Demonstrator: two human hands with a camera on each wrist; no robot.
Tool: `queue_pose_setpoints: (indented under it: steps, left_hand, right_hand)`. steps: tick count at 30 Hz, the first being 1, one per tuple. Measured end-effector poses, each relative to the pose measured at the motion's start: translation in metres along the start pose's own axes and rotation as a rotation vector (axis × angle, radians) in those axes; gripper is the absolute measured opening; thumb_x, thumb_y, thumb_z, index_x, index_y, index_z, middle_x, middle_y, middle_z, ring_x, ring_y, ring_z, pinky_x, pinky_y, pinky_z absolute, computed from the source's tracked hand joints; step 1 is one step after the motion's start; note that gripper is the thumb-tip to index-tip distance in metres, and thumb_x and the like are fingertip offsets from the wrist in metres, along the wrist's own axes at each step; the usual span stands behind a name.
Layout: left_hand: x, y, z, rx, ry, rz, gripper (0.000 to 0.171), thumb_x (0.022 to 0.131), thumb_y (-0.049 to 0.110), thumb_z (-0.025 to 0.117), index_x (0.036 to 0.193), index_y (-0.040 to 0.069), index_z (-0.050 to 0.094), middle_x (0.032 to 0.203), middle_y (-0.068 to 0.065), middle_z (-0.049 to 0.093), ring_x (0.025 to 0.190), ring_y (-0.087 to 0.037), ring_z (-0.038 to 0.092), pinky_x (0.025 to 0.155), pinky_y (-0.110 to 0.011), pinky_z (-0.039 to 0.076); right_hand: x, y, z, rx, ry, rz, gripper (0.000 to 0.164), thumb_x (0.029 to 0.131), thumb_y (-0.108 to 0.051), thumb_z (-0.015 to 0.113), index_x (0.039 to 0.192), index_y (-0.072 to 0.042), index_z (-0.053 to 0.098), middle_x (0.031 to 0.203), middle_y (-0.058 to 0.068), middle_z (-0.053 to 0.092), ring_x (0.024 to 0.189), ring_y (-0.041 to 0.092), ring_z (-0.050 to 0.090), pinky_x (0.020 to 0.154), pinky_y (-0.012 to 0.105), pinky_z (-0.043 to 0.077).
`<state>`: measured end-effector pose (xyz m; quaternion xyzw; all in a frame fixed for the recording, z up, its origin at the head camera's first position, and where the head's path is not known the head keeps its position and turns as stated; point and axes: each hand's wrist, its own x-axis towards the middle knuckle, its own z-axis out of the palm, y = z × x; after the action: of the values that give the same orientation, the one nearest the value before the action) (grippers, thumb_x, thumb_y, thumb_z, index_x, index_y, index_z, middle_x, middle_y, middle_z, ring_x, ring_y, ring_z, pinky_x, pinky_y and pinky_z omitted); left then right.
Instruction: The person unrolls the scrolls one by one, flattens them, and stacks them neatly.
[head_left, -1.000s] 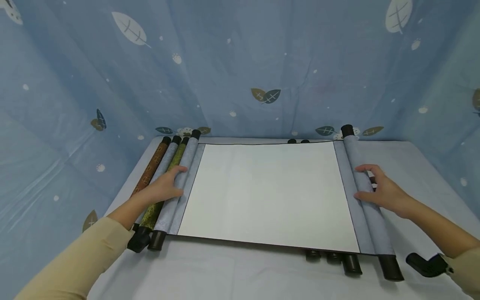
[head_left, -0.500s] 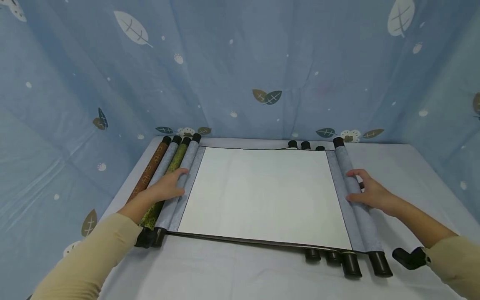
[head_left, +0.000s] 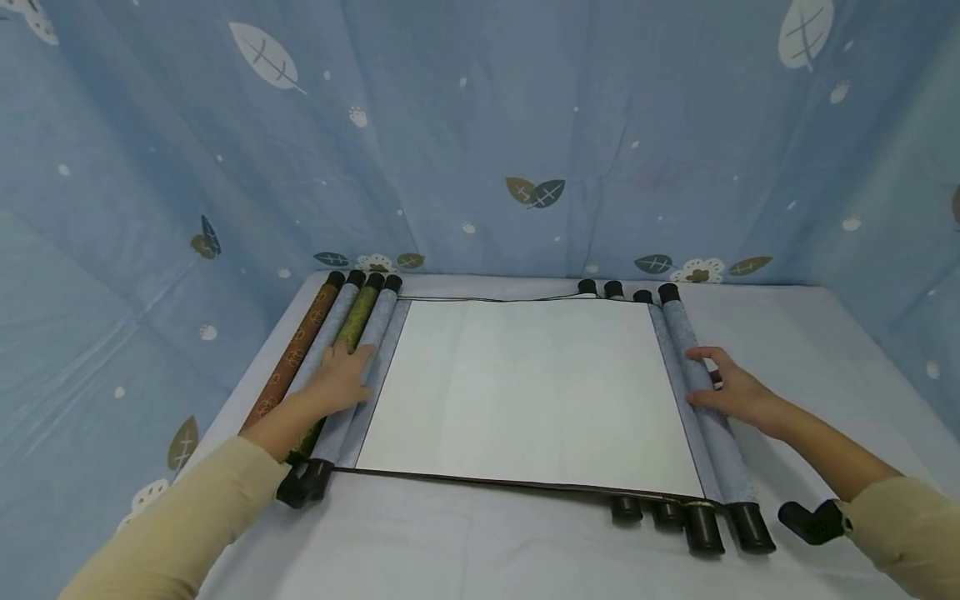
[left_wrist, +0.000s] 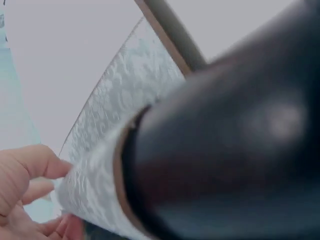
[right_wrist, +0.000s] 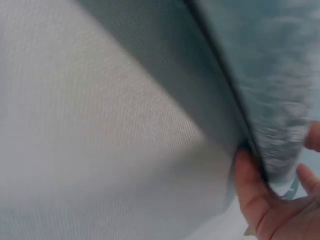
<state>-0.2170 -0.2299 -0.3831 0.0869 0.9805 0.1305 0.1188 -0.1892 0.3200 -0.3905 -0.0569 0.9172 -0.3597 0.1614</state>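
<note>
A hanging scroll with blank white paper (head_left: pixel 532 392) lies unrolled between two pale blue patterned rollers with black end knobs. My left hand (head_left: pixel 343 381) holds the left roller (head_left: pixel 380 317), thumb on the inner side and fingers over the outer side. In the left wrist view, a black knob (left_wrist: pixel 225 130) fills the foreground, with my thumb and fingers at the far part of the roll. My right hand (head_left: pixel 731 396) grips the right roller (head_left: pixel 718 446) near its middle. The right wrist view has my fingers around that roll's edge (right_wrist: pixel 280 100).
Left of the scroll lie rolled scrolls: a green one (head_left: pixel 360 312), a pale blue one (head_left: pixel 327 329) and a brown one (head_left: pixel 296 350). Black knobs (head_left: pixel 626 510) of several others stick out from under the paper. A blue leaf-print curtain (head_left: pixel 450 150) surrounds the white-covered table (head_left: pixel 465 550).
The right roller has moved left and toward me with my right hand, uncovering more knobs at the back. My left fingers have shifted outward over the left roller.
</note>
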Motion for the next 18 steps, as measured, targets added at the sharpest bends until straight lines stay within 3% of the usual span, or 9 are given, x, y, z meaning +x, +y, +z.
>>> queue_pose_setpoints:
  steps: [1, 6, 11, 14, 18]
  left_hand:
    - [0.0, 0.0, -0.001, -0.009, 0.005, -0.007, 0.068, 0.085, 0.006, 0.063, 0.144, -0.005, 0.031, 0.133, -0.043, 0.025, 0.113, -0.053, 0.029, 0.083, -0.058, 0.037]
    - [0.0, 0.005, -0.006, -0.017, -0.056, -0.045, 0.069, 0.088, 0.011, 0.062, 0.146, -0.003, 0.027, 0.134, -0.043, 0.023, 0.115, -0.054, 0.029, 0.085, -0.059, 0.037]
    - [-0.004, 0.013, -0.013, -0.022, -0.103, -0.063, 0.073, 0.094, 0.028, 0.058, 0.146, -0.008, 0.022, 0.141, -0.044, 0.014, 0.129, -0.06, 0.014, 0.097, -0.067, 0.028]
    - [-0.007, 0.017, -0.016, -0.051, -0.095, -0.06, 0.084, 0.094, 0.041, 0.054, 0.147, -0.01, 0.014, 0.145, -0.043, 0.009, 0.132, -0.06, 0.007, 0.1, -0.069, 0.021]
    - [-0.011, 0.023, -0.015, -0.051, -0.017, -0.028, 0.102, 0.09, 0.06, 0.049, 0.148, -0.008, 0.0, 0.149, -0.037, 0.012, 0.134, -0.056, 0.011, 0.102, -0.07, 0.012]
  right_hand:
    - [0.0, 0.0, 0.0, -0.015, 0.005, -0.004, 0.073, 0.09, -0.019, 0.062, 0.142, 0.006, 0.017, 0.121, 0.041, 0.037, 0.101, 0.046, 0.051, 0.07, 0.042, 0.049]
    - [-0.003, -0.002, -0.002, -0.113, 0.025, -0.001, 0.07, 0.091, -0.023, 0.061, 0.139, 0.011, 0.022, 0.119, 0.041, 0.042, 0.099, 0.048, 0.054, 0.071, 0.046, 0.051]
    - [-0.009, -0.007, -0.009, -0.181, 0.054, 0.029, 0.078, 0.096, -0.034, 0.053, 0.142, 0.015, 0.014, 0.128, 0.045, 0.033, 0.113, 0.059, 0.041, 0.077, 0.059, 0.046]
    - [-0.012, -0.009, -0.01, -0.18, 0.056, 0.056, 0.085, 0.098, -0.043, 0.046, 0.144, 0.015, 0.005, 0.136, 0.046, 0.023, 0.119, 0.062, 0.032, 0.083, 0.064, 0.041]
    - [-0.017, -0.014, -0.007, -0.198, 0.107, 0.053, 0.092, 0.096, -0.049, 0.045, 0.146, 0.012, -0.002, 0.142, 0.045, 0.012, 0.123, 0.063, 0.023, 0.088, 0.071, 0.032]
